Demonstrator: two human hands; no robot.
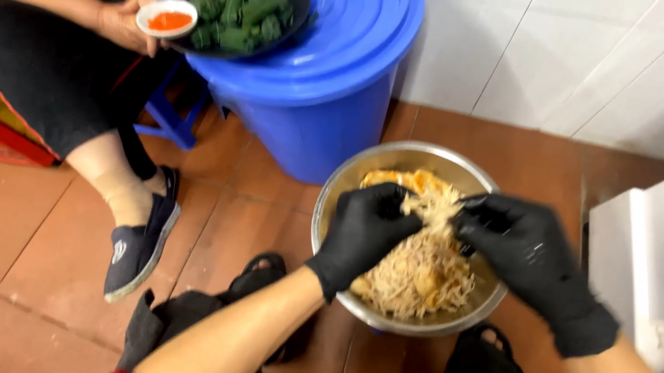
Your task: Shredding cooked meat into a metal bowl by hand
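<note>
Both gloved hands over the steel bowl on the floor: left hand and right hand pinch one clump of shredded meat between them (strands stretched hand to hand), equally near

Pale shredded meat heaped in a round steel bowl on the brown tiled floor.

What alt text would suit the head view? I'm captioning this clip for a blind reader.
Two black-gloved hands, left hand and right hand, pull apart pale shredded food over a steel bowl on a reddish tiled floor. Beside them, a seated person holds a dark plate of green pieces above a blue lidded barrel.
</note>
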